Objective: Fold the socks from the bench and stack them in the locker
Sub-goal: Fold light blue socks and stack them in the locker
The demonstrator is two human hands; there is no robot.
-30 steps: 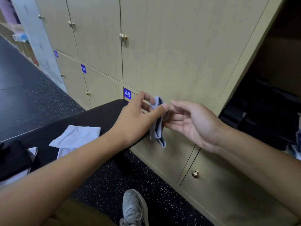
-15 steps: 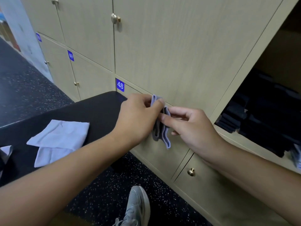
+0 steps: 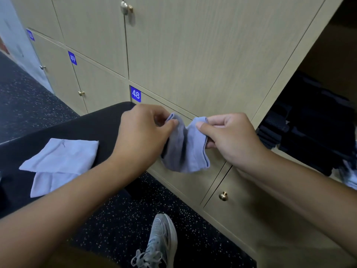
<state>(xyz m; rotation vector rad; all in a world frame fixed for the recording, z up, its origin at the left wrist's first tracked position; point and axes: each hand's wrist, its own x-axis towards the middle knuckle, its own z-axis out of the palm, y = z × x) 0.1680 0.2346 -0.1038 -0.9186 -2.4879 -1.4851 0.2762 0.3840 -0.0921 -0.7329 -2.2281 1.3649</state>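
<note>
I see the open beige wooden locker (image 3: pixel 301 60) at right, dark clothes inside, the black padded bench (image 3: pixel 92 128) at left, and my left hand (image 3: pixel 143 136) and right hand (image 3: pixel 229 136) each pinching one end of a small pale-blue cotton sock (image 3: pixel 185 149) held in the air between bench and locker

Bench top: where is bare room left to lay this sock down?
Bare black bench lies between the pale folded cloths and the end under label 48, beneath the left hand. The open locker, past the right hand, is crowded with dark clothes. Both hands pinch the blue sock.
</note>
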